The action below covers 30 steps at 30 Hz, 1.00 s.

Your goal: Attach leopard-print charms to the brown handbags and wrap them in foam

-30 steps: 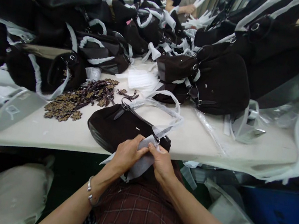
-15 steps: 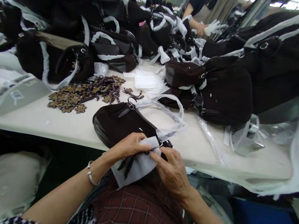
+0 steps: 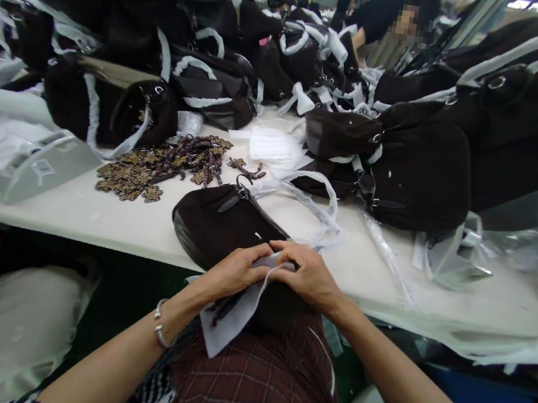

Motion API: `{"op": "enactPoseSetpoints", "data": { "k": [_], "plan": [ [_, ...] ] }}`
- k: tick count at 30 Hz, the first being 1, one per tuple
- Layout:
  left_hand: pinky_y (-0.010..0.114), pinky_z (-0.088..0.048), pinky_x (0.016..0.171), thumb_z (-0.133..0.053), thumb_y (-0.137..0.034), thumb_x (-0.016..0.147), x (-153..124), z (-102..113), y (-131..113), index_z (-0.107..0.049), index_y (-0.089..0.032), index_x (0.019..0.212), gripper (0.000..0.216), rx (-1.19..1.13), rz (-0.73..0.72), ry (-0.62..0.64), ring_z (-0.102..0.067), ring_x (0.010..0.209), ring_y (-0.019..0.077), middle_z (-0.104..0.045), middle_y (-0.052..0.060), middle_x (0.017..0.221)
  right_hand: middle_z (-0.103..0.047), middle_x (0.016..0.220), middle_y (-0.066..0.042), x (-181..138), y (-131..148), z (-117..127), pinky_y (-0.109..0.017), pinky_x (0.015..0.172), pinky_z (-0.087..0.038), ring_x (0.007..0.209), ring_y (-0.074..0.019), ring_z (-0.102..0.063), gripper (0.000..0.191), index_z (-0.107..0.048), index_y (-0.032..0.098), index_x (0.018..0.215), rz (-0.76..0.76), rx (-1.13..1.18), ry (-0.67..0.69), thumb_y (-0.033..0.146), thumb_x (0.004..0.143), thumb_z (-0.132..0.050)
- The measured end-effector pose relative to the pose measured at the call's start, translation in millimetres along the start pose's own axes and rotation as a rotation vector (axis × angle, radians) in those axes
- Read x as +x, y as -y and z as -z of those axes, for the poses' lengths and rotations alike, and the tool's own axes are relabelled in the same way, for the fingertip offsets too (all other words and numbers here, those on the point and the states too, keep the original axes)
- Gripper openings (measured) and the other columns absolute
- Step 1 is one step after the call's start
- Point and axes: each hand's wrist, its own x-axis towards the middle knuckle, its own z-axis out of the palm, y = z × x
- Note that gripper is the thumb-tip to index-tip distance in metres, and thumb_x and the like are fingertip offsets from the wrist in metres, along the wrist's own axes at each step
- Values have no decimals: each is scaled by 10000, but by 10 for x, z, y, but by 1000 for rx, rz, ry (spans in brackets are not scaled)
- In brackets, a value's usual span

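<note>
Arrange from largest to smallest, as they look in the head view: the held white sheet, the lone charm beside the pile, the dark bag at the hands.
Dark bag
White sheet, partly hidden
Lone charm

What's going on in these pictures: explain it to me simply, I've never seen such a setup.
There's no machine here. A camera on a person's head looks forward and down, so you see their own bare hands. The left hand and right hand both grip a thin white sheet beside a dark bag at the near edge of a pale table. Left of it lies a pile of brown patterned pieces; behind are more dark bags.
</note>
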Motion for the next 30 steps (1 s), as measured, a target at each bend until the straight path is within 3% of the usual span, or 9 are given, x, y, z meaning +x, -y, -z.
{"op": "enactPoseSetpoints", "data": {
  "k": [3,6,9,12,18,21,25,28,30],
  "plan": [
    [256,-431,877,-507,-324,931,-39,31,-73,-621,-204,1086,227,27,-18,34,-605,975,184,-657,12,1038,-707,882,2,51,29,14,-306,751,-497,805,-172,-644,232,-607,210,832,-197,85,-5,263,702,-791],
    [287,-433,912,-409,-334,969,-88,42,-174,-595,-207,1135,280,100,5,84,-606,1009,198,-656,42,1102,-658,805,34,96,30,16,-262,703,-466,754,-144,-611,284,-616,210,921,-255,145,-45,237,691,-779],
    [336,-451,890,-564,-449,886,-121,-4,-230,-542,-233,1242,417,240,93,75,-622,1029,258,-658,64,1164,-668,800,28,111,-6,4,-254,705,-454,751,-136,-610,182,-660,202,877,-234,170,-32,229,721,-750],
    [337,-450,807,-671,-418,796,-122,-75,-202,-584,-247,1194,443,382,200,-20,-650,939,287,-695,61,1050,-682,768,21,99,-62,-8,-249,685,-449,720,-132,-605,84,-688,192,787,-219,201,-39,256,749,-728],
    [252,-414,710,-603,-346,825,-72,-63,-120,-692,-215,1001,238,138,208,-69,-624,803,203,-710,3,883,-695,727,18,109,-61,32,-236,641,-447,683,-128,-604,109,-714,179,766,-295,282,-31,286,778,-704],
    [232,-390,648,-597,-369,822,-56,-26,-124,-691,-183,929,234,71,245,-30,-591,744,179,-673,-17,796,-731,832,-7,52,13,257,-260,740,-478,785,-151,-650,160,-738,186,822,-249,274,-81,323,838,-657],
    [229,-414,676,-573,-400,835,-58,-25,-114,-693,-178,917,265,35,276,-3,-600,782,192,-674,-14,809,-747,919,-37,-322,-119,913,-306,847,-483,877,-187,-666,222,-752,197,893,-319,95,-504,397,841,-671],
    [235,-450,739,-568,-464,838,-58,-41,-66,-695,-185,947,326,4,294,22,-629,847,221,-707,-6,867,-740,904,-63,-786,-470,1556,-327,837,-481,841,-197,-655,304,-742,171,926,-447,-126,-984,451,833,-666],
    [236,-467,768,-578,-516,826,-37,-48,-5,-693,-192,963,370,-19,302,56,-642,859,230,-716,-10,884,-734,916,-92,-1086,-743,1975,-345,860,-471,864,-213,-648,346,-727,137,952,-565,-275,-1196,452,855,-623]
  ]
}}
